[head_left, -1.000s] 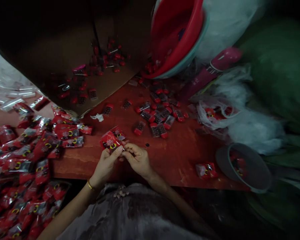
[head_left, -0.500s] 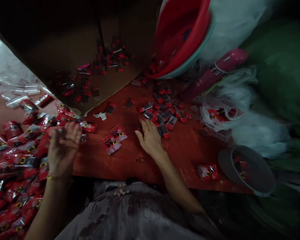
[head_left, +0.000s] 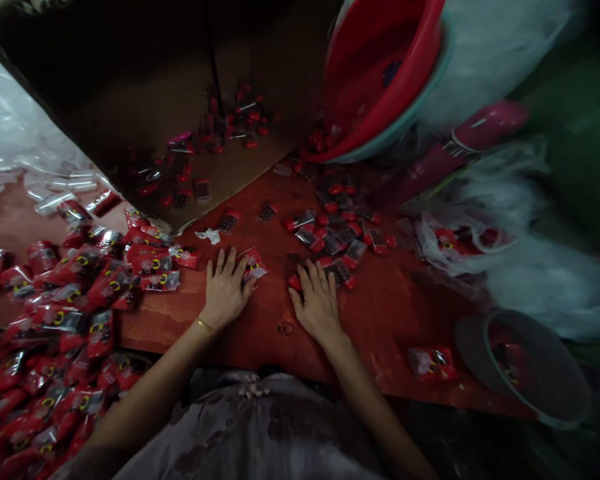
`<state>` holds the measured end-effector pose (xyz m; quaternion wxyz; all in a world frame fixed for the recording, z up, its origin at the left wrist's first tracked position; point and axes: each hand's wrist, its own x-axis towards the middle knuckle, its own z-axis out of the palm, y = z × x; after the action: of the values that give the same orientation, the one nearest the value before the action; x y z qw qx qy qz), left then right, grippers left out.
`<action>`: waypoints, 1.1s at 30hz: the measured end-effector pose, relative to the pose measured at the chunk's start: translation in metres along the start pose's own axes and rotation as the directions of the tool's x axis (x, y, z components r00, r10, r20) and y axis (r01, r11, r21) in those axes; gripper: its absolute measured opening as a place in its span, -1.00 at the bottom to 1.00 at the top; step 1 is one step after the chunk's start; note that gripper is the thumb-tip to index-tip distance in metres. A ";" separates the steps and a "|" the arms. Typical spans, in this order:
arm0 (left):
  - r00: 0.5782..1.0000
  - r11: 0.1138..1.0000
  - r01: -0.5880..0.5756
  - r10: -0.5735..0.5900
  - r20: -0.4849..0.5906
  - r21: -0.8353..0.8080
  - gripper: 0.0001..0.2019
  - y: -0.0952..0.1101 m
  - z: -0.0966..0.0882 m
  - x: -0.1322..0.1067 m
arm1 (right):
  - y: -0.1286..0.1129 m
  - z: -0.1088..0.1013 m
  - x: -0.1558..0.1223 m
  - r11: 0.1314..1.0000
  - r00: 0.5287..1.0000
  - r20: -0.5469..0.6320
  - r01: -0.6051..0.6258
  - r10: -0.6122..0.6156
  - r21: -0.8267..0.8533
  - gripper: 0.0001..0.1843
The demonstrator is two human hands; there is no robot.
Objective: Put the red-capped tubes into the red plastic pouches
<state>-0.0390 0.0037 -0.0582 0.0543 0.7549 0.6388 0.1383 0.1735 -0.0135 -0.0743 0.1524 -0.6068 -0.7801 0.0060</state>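
Observation:
My left hand (head_left: 226, 288) lies palm down with fingers spread, covering part of the red printed cards (head_left: 254, 264) on the red tabletop. To its right, my right hand (head_left: 318, 301) rests with fingers stretched out at the near edge of a pile of small clear containers with red ends (head_left: 334, 235). A red end of one container (head_left: 295, 282) shows beside its thumb. Whether anything lies under either palm is hidden. Left of my left hand is a heap of shiny red packets (head_left: 100, 280).
An open cardboard box (head_left: 260, 167) holds more small containers. Behind the pile a red basin (head_left: 380, 127) leans tilted. At right are a pink cylindrical bottle (head_left: 450, 153), plastic bags (head_left: 540, 280), a grey tub (head_left: 495, 353) and a red packet (head_left: 433, 363).
My left hand has moved right from the packet heap onto the cards and turned palm down. My right hand stays by the containers. The view has shifted slightly.

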 end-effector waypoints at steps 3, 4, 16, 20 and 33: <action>0.999 1.000 -0.008 0.009 -0.032 0.020 -0.47 0.004 0.003 0.010 | 0.001 0.002 0.000 1.000 1.000 -0.013 0.006 -0.006 0.021 -0.46; 0.999 1.000 -0.012 0.013 -0.045 0.022 -0.47 0.007 0.003 0.013 | 0.001 0.002 0.000 1.000 1.000 -0.017 0.010 -0.009 0.026 -0.46; 0.993 0.997 -0.075 0.076 -0.085 0.013 -0.69 0.025 -0.002 0.025 | 0.003 0.002 0.000 0.997 0.999 -0.034 0.020 -0.018 0.077 -0.49; 0.985 0.996 -0.069 0.059 -0.161 -0.057 -0.67 0.025 -0.011 0.019 | -0.002 -0.012 0.000 0.980 0.981 -0.189 -0.004 0.042 0.199 -0.56; 0.971 0.578 0.131 -0.241 -0.014 -0.805 -0.56 0.040 -0.037 0.003 | -0.070 -0.021 0.032 0.318 0.937 0.022 -0.140 0.348 0.938 -0.68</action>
<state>-0.0108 -0.0040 -0.0118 0.3613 0.5693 0.5868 0.4485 0.1053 -0.0057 -0.0329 0.5363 -0.5219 -0.5199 0.4119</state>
